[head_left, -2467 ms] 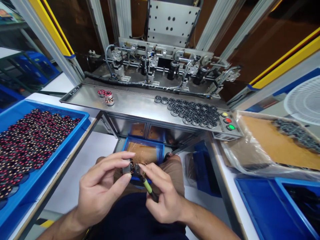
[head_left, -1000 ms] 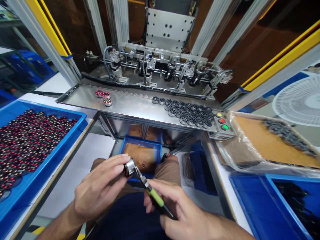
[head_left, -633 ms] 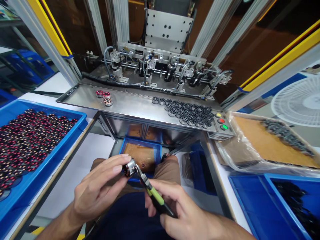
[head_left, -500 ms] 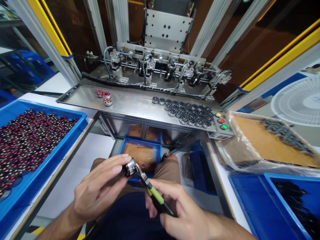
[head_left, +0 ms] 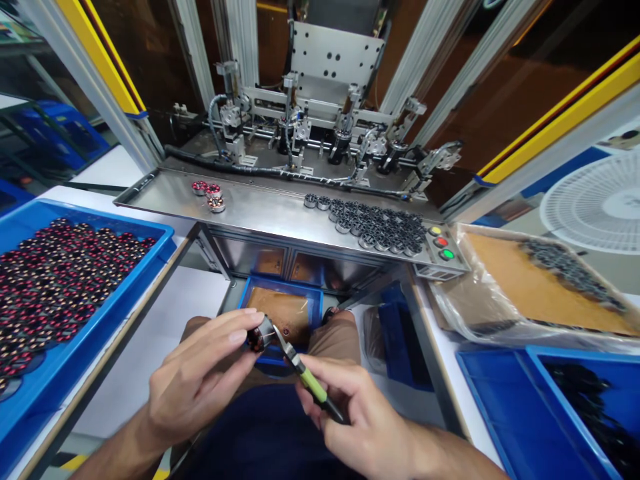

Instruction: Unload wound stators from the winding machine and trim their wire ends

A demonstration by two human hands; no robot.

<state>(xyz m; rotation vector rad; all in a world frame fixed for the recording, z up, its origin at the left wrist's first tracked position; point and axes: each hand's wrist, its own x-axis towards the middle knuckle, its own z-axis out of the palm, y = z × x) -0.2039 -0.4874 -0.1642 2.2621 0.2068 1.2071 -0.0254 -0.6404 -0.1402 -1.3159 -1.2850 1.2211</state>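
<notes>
My left hand [head_left: 205, 373] pinches a small round motor stator [head_left: 260, 335] with a metal ring between thumb and fingertips, above my lap. My right hand [head_left: 357, 407] is wrapped round a pair of pliers [head_left: 313, 385] with green and black handles. The jaws of the pliers point up and left and are at the near side of the stator; whether they touch it or a wire on it I cannot make out. Beyond my hands, a few stators with red and copper windings [head_left: 214, 193] sit on the metal ledge [head_left: 265, 207].
Many dark wire-free cores [head_left: 380, 223] cover the ledge's right part, beside a button box [head_left: 443, 250]. A machine with clamps [head_left: 340, 143] stands behind. At left is a blue tray [head_left: 165, 233] of wound stators; at right, a plastic-lined box [head_left: 480, 293] and blue bins [head_left: 495, 400]. A blue bin [head_left: 280, 313] lies below.
The machine's several clamp arms have swung up to stand upright. The pliers have shifted slightly and their handles look closer together. My left hand has barely moved, with the stator still in it.
</notes>
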